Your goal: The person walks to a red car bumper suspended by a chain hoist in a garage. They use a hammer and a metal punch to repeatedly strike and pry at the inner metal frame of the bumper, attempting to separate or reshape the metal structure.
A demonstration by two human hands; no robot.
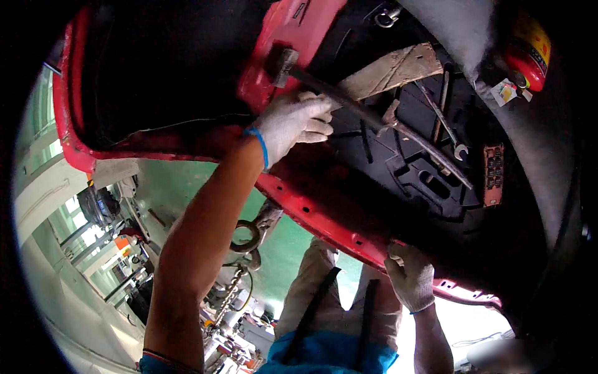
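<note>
My left hand [293, 124], in a white knit glove with a blue cuff, reaches over the red car body rim. Its fingers are curled beside a hammer [339, 96] with a dark handle and by the near end of a worn wooden board [395, 68]. What the fingers close on is hidden. The hammer's head lies over a red body panel [299, 28], and its handle crosses the board. My right hand [411, 277], gloved the same way, grips the red body edge [324, 227] of the trunk opening, lower right.
On the black trunk lining lie a second hammer [430, 146], an open-ended wrench [439, 112] and a red socket rack [494, 174]. A red and yellow cylinder [529, 50] is at the upper right. Below hang a metal ring [245, 235] and a chain [227, 296] over the green floor [174, 181].
</note>
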